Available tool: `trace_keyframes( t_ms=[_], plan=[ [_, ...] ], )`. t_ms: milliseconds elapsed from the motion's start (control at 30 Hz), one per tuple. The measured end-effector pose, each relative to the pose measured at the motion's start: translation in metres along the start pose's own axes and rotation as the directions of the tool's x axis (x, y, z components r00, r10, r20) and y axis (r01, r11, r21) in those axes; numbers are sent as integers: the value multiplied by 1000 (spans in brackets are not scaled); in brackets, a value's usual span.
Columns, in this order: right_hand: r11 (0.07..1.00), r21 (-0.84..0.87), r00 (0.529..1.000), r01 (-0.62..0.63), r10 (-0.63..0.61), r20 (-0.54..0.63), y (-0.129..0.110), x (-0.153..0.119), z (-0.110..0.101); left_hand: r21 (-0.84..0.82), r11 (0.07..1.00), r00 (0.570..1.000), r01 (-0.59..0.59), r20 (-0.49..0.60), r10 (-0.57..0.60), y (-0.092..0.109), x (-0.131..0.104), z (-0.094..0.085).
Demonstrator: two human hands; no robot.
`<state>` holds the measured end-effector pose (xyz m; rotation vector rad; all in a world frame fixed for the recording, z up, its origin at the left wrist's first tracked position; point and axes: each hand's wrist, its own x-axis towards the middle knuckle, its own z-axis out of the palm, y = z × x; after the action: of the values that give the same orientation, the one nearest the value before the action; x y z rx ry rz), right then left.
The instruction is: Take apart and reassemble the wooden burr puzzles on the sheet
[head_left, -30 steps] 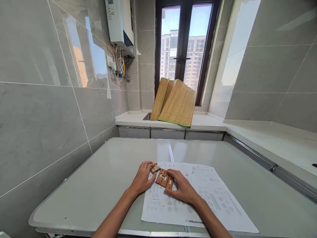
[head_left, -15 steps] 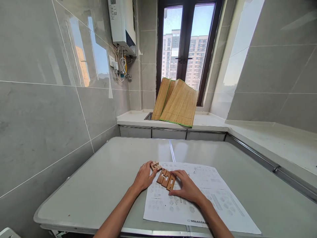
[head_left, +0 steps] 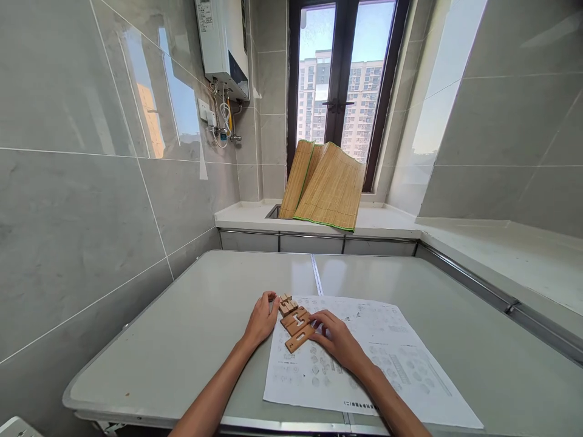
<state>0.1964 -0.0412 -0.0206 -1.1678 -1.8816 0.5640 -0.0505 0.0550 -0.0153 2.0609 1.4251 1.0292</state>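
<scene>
Flat brown wooden puzzle pieces lie in a slanting row on a printed sheet. The nearest, a slotted wooden piece (head_left: pixel 299 338) with a dark mark at one end, is turned at an angle. My right hand (head_left: pixel 339 341) has its thumb and fingers closed at that piece's right end. Above it lie notched wooden pieces (head_left: pixel 296 319) side by side, and at the top a small group of paler wooden pieces (head_left: pixel 286 303). Close against the left of this group rests my left hand (head_left: pixel 261 318), fingers loosely bent and thumb apart, holding nothing I can see.
Beneath the pieces, the printed sheet (head_left: pixel 392 364) of line drawings covers part of the pale folding table (head_left: pixel 182 352). A bamboo mat (head_left: pixel 330 188) leans at the window on the white counter (head_left: pixel 387 227). A water heater (head_left: pixel 223 48) hangs on the left wall.
The slotted piece has swung round and shifted left, with my right hand at its right end. The notched pieces have moved up-left. My left thumb has drawn back from the pieces.
</scene>
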Motion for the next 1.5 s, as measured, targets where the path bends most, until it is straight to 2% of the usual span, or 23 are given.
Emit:
trace_keyframes(
  t_ms=[300,633,833,900,1133,1233,1367,1433,1500],
  plan=[
    [989,-125,980,-83,58,-188,-4,-3,-6,-11,1000,999,-21,-31,20,-3,3,3],
    [966,-245,988,-78,43,-147,-4,-4,-3,26,999,999,-41,4,41,5,-1,0],
    [955,-287,993,-72,44,-106,-5,-4,-2,105,976,982,-190,27,188,9,-2,3],
    [956,-286,994,-71,43,-101,-4,-4,-2,121,971,978,-208,41,205,11,2,7],
    [955,-288,994,-72,44,-103,1,-4,-2,100,984,989,-148,41,144,8,21,25],
    [956,-285,994,-74,47,-98,0,-4,-2,97,985,990,-141,43,137,0,24,22],
    [961,-264,993,-83,57,-104,-2,-5,-2,120,989,996,-90,-8,91,-3,25,13],
    [967,-233,990,-100,72,-123,-2,-5,-2,99,993,997,-68,-28,71,2,23,10],
    [980,-141,980,-140,117,-158,-1,-3,-2,45,994,995,-100,-16,101,14,18,10]
  ],
)
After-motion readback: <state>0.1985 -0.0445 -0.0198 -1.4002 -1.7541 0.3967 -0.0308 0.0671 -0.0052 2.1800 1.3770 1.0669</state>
